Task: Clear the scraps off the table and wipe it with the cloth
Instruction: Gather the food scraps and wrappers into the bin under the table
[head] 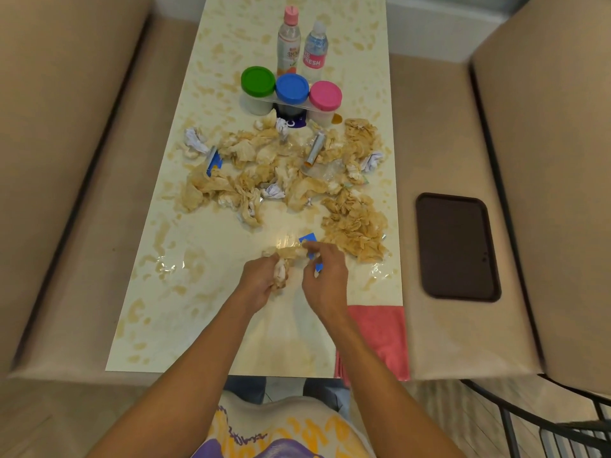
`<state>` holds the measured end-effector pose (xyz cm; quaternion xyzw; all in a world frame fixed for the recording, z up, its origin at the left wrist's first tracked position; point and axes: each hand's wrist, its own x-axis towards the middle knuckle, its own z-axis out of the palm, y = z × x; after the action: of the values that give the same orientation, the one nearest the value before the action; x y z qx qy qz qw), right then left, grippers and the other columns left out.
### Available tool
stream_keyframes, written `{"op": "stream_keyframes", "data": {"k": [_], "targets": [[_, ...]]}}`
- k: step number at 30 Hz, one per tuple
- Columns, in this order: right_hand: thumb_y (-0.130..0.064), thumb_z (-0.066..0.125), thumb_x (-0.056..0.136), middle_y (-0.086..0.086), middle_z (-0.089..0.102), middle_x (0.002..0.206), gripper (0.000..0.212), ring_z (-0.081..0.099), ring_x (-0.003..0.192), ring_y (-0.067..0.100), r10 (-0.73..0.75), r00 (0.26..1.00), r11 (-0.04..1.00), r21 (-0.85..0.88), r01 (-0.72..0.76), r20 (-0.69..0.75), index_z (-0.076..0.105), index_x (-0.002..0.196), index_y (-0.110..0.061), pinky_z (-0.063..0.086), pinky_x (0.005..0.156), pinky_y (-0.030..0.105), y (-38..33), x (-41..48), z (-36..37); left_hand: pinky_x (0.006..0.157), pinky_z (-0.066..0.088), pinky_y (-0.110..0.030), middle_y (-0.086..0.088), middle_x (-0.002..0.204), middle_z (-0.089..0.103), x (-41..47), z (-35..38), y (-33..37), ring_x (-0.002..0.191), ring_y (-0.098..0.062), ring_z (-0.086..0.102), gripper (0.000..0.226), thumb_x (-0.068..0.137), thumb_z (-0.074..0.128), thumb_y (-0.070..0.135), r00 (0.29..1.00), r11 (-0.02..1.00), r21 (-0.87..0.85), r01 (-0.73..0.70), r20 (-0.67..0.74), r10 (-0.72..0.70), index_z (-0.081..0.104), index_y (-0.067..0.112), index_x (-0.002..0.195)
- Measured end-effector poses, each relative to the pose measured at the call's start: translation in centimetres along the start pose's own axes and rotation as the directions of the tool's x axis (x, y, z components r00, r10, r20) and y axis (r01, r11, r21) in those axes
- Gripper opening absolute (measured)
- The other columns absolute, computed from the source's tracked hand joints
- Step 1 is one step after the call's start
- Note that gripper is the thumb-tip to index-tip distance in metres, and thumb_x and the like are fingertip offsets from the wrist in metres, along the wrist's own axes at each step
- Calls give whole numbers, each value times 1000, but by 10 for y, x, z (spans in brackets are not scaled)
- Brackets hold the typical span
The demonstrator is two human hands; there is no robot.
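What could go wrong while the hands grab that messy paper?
The stained tissue in the left hand might tear or drip. Reaching into the scrap pile could knock the jars just behind it. The red cloth hangs over the table corner and may slide off.

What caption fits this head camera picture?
Left hand and right hand grip scraps over the littered table, red cloth nearby.
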<state>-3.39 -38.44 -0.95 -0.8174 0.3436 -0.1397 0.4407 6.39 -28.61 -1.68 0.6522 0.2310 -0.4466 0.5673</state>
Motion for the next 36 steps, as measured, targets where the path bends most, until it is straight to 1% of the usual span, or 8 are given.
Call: {"op": "stream_keyframes", "data": {"k": [3,6,9,14,21,29,33,36], "targets": [[0,60,87,-3,53,138,66,39,112,23,-153,973,929,-311,200,171,54,147,-28,36,98,26,11,23,-2,46,40,-26,-11,63,54,-5,-4,3,57,-21,48,33,107,53,13,999,999,19,-27,44,26,61,6,76],[-19,71,93,-2,62,128,38,46,109,29,-166,940,843,-452,293,300,70,129,-27,43,93,44,16,37,4,53,42,-30,-13,66,53,-4,-6,3,59,-23,48,30,108,52,12,997,1000,7,-29,73,28,63,2,81],[-22,69,97,-2,71,109,17,55,100,25,-137,942,907,-344,245,307,77,112,-21,42,85,39,9,39,4,59,39,-36,-16,75,54,-3,-8,3,61,-25,50,25,105,52,10,998,1000,-21,-22,51,23,66,0,87],[-14,75,93,-1,71,97,23,62,79,6,-9,964,1000,1,9,264,73,116,-14,49,71,14,-11,20,2,62,45,-34,-10,73,71,1,-7,4,65,-22,64,24,101,55,5,999,997,-83,-7,36,10,72,5,85],[5,66,92,7,61,120,37,67,100,17,26,965,994,94,-52,261,71,127,-6,53,88,12,-20,-13,20,79,55,-39,-16,102,72,3,-10,6,90,-30,68,36,94,47,-5,999,981,-193,-37,-29,32,67,15,116],[10,56,93,-2,73,119,43,69,106,9,196,929,935,227,-273,313,74,125,-13,54,93,17,-28,-15,20,69,47,-37,-8,87,70,9,-8,0,80,-27,64,32,88,63,42,990,992,-123,-39,-142,22,71,10,89],[17,46,85,-3,78,105,49,72,97,8,175,934,929,262,-262,311,77,112,-10,56,88,19,-28,-4,6,65,49,-37,-10,75,69,13,-9,-3,62,-26,62,36,96,66,39,981,997,-67,-47,-193,33,69,7,81],[10,54,89,-4,76,108,38,68,98,6,192,971,967,139,-212,145,78,107,-14,52,85,19,-15,13,-5,55,44,-34,-15,72,69,11,-9,-1,54,-26,57,34,94,65,31,986,995,-80,-54,-163,40,67,3,75]]}}
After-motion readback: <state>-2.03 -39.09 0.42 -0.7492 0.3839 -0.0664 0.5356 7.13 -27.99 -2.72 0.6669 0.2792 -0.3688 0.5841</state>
